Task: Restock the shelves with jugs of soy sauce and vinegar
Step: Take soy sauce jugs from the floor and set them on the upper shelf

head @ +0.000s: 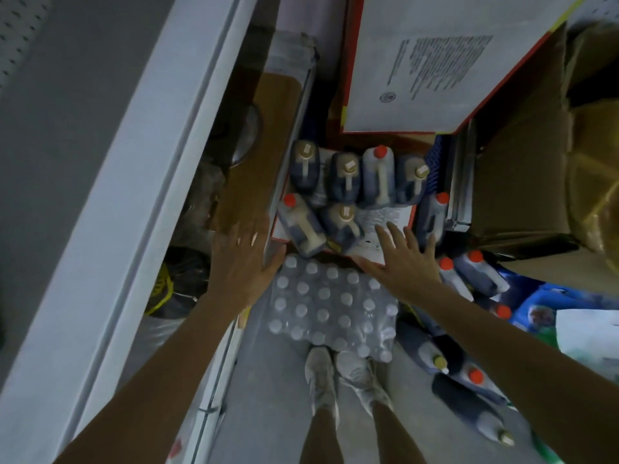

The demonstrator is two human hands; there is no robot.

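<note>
left hand (239, 259): being held spread, grasping nothing | right hand (403, 262): being held spread, empty, over soy sauce jugs (341, 192)

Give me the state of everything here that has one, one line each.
left grip: open, fingers spread, holding nothing
right grip: open, fingers spread, holding nothing
red-capped jug: upright, capped
front-left jug: capped, leaning
water bottle pack: wrapped, caps on
brown carton: flaps open
floor jugs: lying on their sides
</note>
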